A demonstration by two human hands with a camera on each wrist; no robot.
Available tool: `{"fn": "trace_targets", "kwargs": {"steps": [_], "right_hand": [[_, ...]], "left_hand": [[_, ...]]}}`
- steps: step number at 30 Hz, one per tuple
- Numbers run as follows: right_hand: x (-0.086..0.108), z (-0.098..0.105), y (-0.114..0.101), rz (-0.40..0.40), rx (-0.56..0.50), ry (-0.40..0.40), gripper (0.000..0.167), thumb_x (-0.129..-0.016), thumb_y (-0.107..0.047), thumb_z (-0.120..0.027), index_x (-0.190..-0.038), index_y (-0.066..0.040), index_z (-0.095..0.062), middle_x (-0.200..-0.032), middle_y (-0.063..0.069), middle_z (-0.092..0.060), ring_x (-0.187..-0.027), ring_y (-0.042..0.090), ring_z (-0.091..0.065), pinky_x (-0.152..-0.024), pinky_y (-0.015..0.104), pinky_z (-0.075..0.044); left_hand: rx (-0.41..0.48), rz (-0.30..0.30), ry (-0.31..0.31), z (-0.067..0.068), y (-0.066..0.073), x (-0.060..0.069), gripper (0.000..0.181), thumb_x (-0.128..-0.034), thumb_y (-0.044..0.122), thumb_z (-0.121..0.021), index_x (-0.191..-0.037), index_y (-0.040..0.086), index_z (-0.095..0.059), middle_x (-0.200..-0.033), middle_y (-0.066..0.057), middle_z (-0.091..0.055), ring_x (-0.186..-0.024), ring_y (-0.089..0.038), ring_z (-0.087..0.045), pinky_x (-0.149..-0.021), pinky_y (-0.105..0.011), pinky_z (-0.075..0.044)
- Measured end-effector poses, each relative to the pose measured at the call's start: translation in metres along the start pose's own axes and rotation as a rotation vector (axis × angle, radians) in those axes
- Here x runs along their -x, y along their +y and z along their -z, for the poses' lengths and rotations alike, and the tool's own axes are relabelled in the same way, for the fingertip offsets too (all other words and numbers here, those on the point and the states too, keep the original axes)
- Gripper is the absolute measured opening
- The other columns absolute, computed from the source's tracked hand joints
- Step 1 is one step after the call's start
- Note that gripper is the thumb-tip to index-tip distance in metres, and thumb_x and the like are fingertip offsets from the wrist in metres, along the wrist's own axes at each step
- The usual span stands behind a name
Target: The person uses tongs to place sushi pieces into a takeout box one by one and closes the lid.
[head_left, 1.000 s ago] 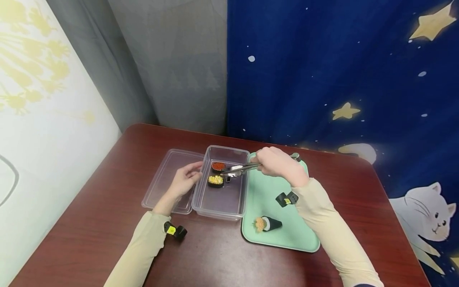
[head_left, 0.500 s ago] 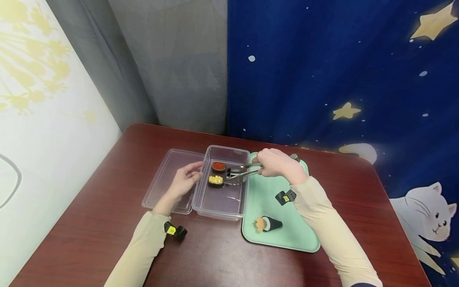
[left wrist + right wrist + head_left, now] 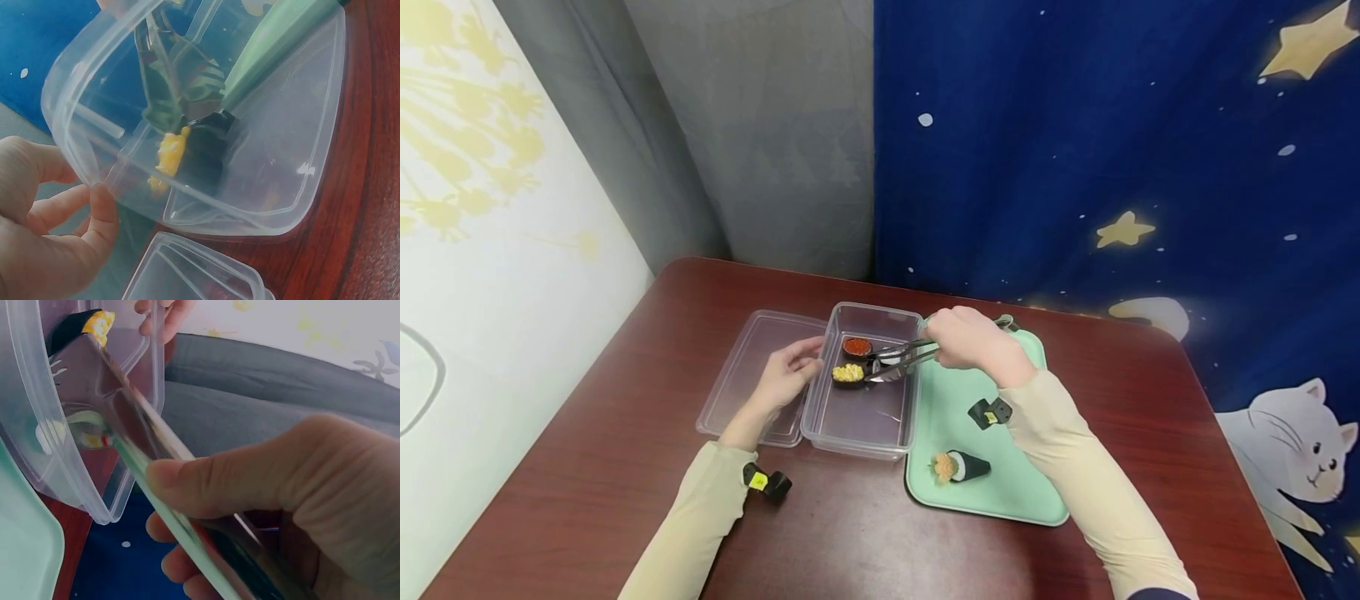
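My right hand [image 3: 966, 337] grips metal tongs [image 3: 891, 373], whose spread blades reach into a clear plastic container [image 3: 861, 447]. Inside it, a corn-topped sushi piece [image 3: 848, 375] wrapped in black lies against the tip of the nearer blade. Just behind sits another piece, a red roe sushi [image 3: 857, 347]. Something whitish shows between the blades, too covered to identify. At the container's left wall, my left hand [image 3: 785, 377] pinches the rim with thumb and fingers, as the left wrist view shows. A hand roll [image 3: 961, 467] with orange filling lies on the green tray [image 3: 1000, 500].
The container's clear lid [image 3: 730, 400] lies flat to the left, partly beneath my left hand. The tray stands directly right of the container. A dark red wooden table [image 3: 820, 525] carries everything, with curtains [image 3: 790, 167] behind its far edge.
The tongs' blades have spread apart from nearly together. The corn sushi has shifted slightly left and away from me. My right hand has moved a little left; my left hand stays put.
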State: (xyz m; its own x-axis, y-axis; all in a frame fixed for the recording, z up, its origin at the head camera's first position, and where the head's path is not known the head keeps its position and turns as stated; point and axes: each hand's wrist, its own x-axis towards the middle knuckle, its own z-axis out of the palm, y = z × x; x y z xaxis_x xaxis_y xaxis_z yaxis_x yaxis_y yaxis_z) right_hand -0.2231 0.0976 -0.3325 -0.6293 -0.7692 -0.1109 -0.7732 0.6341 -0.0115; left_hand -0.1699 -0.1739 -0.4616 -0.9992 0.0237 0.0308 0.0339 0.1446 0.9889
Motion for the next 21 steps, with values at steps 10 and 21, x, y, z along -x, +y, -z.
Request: {"fn": "trace_targets", "kwargs": {"steps": [10, 21], "right_hand": [[0.007, -0.001, 0.011, 0.040, -0.061, -0.040, 0.013, -0.074, -0.002, -0.066, -0.076, -0.016, -0.067, -0.059, -0.009, -0.044, -0.059, 0.010, -0.036, -0.052, 0.024, -0.031], [-0.010, 0.021, -0.034, -0.058, 0.195, -0.084, 0.018, -0.072, 0.000, -0.063, -0.064, -0.014, -0.057, -0.064, -0.001, -0.055, -0.056, 0.016, -0.044, -0.052, 0.034, -0.044]], "left_hand": [[0.007, 0.008, -0.007, 0.000, 0.003, 0.001, 0.045, -0.0884, -0.006, -0.055, -0.132, -0.011, -0.045, -0.124, -0.033, -0.050, -0.086, -0.009, -0.059, -0.070, -0.021, -0.050], [-0.004, 0.010, -0.002, 0.000, 0.004, 0.002, 0.044, -0.0882, -0.006, -0.054, -0.131, -0.010, -0.046, -0.123, -0.032, -0.051, -0.086, -0.014, -0.060, -0.066, -0.018, -0.048]]}}
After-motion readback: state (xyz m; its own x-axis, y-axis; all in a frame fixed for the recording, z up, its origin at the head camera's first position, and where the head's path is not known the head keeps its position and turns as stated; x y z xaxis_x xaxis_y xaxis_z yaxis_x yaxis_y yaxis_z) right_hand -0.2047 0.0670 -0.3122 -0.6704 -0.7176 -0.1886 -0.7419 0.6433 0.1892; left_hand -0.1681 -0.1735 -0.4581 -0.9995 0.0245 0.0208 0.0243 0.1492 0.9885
